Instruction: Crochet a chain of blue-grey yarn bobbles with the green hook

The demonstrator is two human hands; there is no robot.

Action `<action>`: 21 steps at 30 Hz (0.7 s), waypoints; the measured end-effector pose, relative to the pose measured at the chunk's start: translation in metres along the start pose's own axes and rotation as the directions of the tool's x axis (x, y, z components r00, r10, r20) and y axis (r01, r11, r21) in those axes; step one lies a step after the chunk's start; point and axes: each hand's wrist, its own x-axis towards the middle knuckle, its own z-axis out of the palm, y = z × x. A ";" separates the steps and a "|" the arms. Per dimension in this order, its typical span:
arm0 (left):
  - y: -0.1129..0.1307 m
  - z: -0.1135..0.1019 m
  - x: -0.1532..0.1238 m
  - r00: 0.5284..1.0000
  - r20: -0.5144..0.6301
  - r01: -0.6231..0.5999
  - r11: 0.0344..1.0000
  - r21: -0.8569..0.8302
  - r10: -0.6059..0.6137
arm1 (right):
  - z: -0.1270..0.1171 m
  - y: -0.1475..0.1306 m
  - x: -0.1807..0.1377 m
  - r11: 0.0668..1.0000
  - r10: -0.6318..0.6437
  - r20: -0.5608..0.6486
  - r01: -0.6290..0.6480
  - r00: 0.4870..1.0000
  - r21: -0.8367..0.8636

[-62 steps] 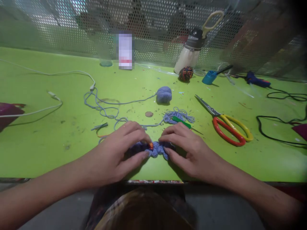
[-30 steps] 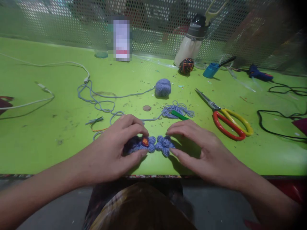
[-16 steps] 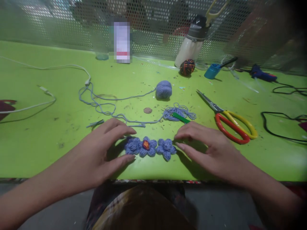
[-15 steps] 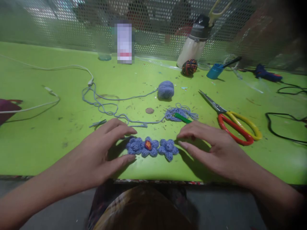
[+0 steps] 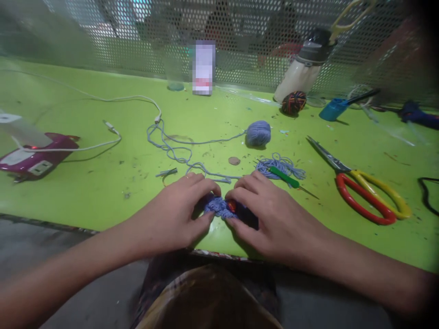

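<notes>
A strip of blue crocheted flowers point(image 5: 216, 206), one with an orange-red centre, lies at the table's front edge. My left hand point(image 5: 183, 211) pinches its left end between thumb and fingers. Over the right part, my right hand point(image 5: 269, 214) closes with its thumb in front and fingers behind, hiding the flower there. Just beyond the right hand, a green-handled crochet hook point(image 5: 284, 177) rests on a loose heap of blue yarn point(image 5: 295, 170). From the blue yarn ball point(image 5: 258, 134), a strand loops leftward across the table.
Scissors point(image 5: 363, 187) with red and yellow handles lie at the right. A bottle point(image 5: 298, 73), a multicoloured yarn ball point(image 5: 294, 103), a blue pot point(image 5: 333, 109) and a phone point(image 5: 203, 68) stand along the mesh panel. A purple device point(image 5: 44, 157) with a white cable is at the left.
Both hands have closed in on the flower strip, which was lying between them with all its flowers showing. The view has swung left, bringing the purple device further into sight.
</notes>
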 end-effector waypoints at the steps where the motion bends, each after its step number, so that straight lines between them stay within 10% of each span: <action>1: 0.000 0.000 0.000 1.000 -0.005 0.013 1.000 -0.006 -0.013 | 0.002 -0.001 0.001 1.000 0.011 0.011 -0.011 1.000 -0.013; 21: 0.000 -0.014 -0.006 0.996 0.057 0.070 0.997 0.021 -0.071 | 0.007 0.000 -0.007 0.987 0.071 -0.009 -0.069 0.997 0.143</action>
